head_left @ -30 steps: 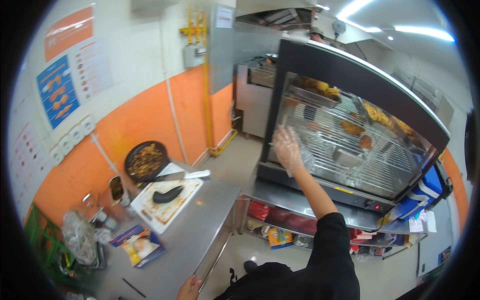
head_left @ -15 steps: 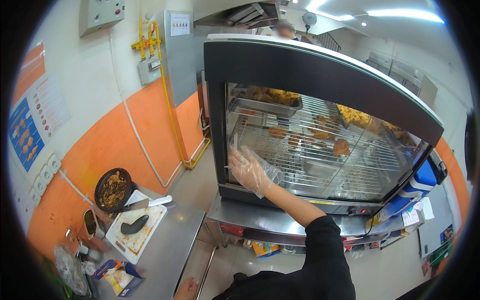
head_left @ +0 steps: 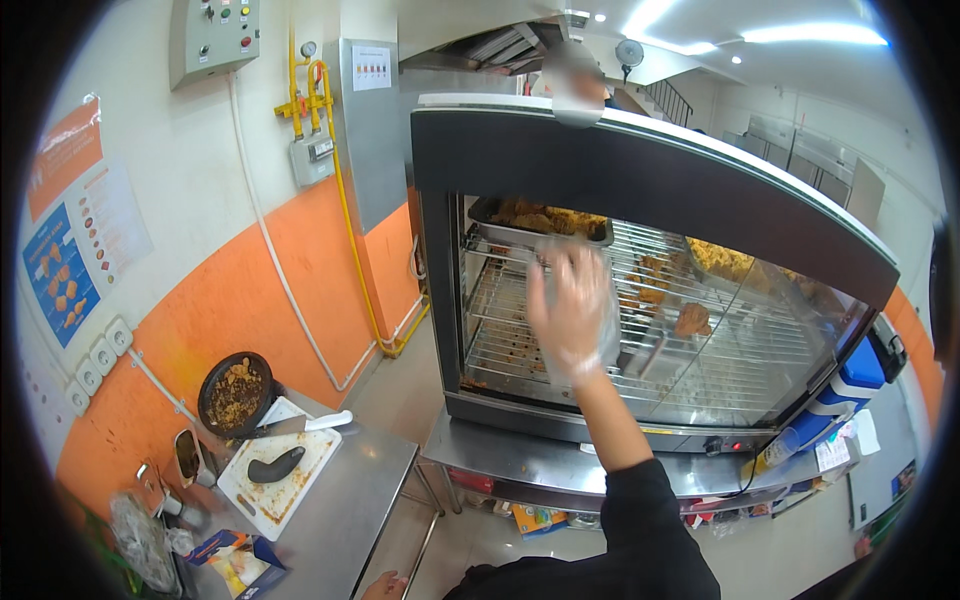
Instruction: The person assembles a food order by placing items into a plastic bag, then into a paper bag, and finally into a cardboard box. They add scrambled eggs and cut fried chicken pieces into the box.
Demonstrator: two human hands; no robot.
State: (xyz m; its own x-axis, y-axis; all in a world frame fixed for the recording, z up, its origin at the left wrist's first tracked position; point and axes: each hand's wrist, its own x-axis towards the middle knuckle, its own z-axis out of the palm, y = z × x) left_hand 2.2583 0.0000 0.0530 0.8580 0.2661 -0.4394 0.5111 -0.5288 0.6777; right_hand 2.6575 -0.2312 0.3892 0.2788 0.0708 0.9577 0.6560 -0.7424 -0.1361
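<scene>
My right hand [head_left: 572,315], in a clear plastic glove, is raised at the front of a black-framed glass food warmer [head_left: 540,150]. Its fingers are stretched upward and somewhat apart, slightly blurred, with nothing visible in them. Just beyond the fingertips is a metal tray [head_left: 560,232] of fried food on the upper rack. Pieces of fried chicken [head_left: 693,320] lie on the wire rack [head_left: 505,305] to the right. Whether the hand touches the glass, I cannot tell. My left hand [head_left: 385,586] shows only in part at the lower edge, beside the steel table; its grip is unclear.
On the steel table [head_left: 365,470] at left are a white cutting board [head_left: 285,505] with a dark elongated object [head_left: 276,465], a white-handled knife [head_left: 325,421] and a pan of crumbs [head_left: 236,394]. A blue-and-white container [head_left: 845,385] stands right of the warmer. Another person is behind it.
My right hand has moved from the warmer's left edge rightward and up, toward the tray. The view has shifted slightly. My left hand stays low by the table.
</scene>
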